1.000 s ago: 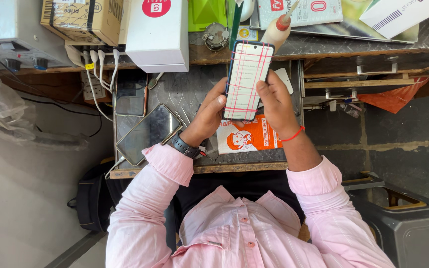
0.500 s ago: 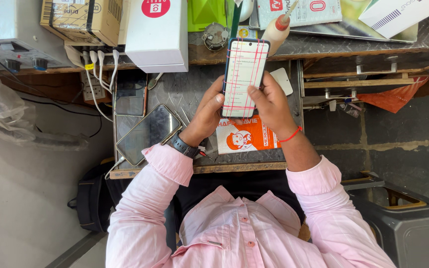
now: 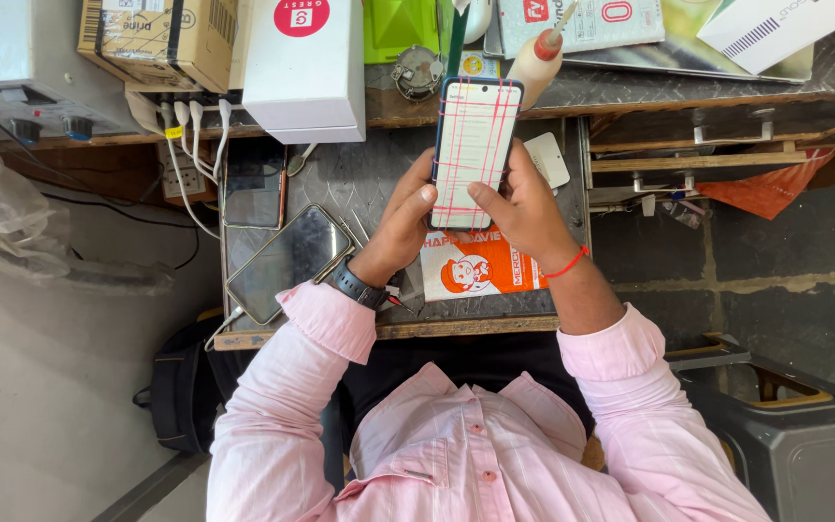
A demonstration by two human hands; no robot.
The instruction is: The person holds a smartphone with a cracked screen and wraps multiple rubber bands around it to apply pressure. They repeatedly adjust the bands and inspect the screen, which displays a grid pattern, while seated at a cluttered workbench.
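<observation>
Grey bench (image 3: 359,184), orange pkg (image 3: 471,271) under lit phone (image 3: 474,150), L hand (image 3: 406,224) & R hand (image 3: 524,208) fingers clamped on it

You hold a lit smartphone (image 3: 474,150) upright between both hands: your left hand (image 3: 406,220) grips its left edge, thumb on the screen, and your right hand (image 3: 524,208) wraps its right side. Left of them, a dark phone (image 3: 287,261) lies on the grey worktop (image 3: 369,179).
</observation>
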